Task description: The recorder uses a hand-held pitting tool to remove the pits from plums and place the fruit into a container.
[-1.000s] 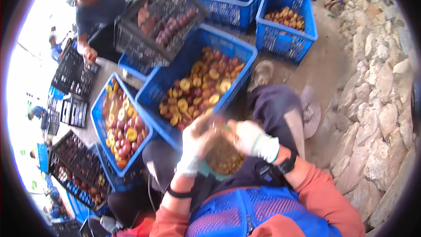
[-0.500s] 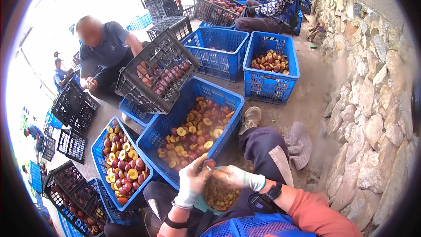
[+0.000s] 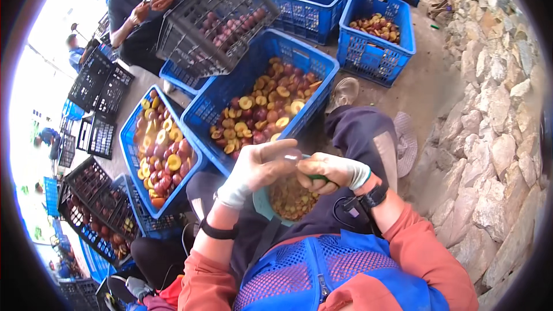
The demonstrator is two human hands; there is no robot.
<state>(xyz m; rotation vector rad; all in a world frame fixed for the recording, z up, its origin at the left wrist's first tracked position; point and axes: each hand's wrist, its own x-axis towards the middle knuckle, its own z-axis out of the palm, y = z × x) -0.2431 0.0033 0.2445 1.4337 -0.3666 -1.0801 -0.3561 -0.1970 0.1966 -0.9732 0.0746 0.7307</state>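
Gloved in white, my left hand (image 3: 253, 171) is closed round a dark plum (image 3: 290, 154), which is partly blurred and covered by my fingers. My right hand (image 3: 337, 171), also gloved, meets it from the right and grips a green-handled knife (image 3: 318, 178). A pale glint shows at the plum; the blade itself is mostly hidden. Below both hands, between my knees, sits a pale green basin (image 3: 262, 206) with plum pits (image 3: 294, 200) in it. Just beyond my hands stands a large blue crate (image 3: 199, 116) of halved plums (image 3: 262, 109).
Another blue crate (image 3: 129, 155) of plum halves stands at the left. A black crate (image 3: 178, 43) with whole plums tilts over the large crate's far side. A co-worker (image 3: 141, 20) sits beyond it. Blue crates (image 3: 377, 60) stand farther back; a stone wall (image 3: 489, 138) runs along the right.
The view has tipped downward, so the crates sit higher and more of my vest shows. My left hand has turned, its fingers reaching over the plum. The co-worker's hands have come together.
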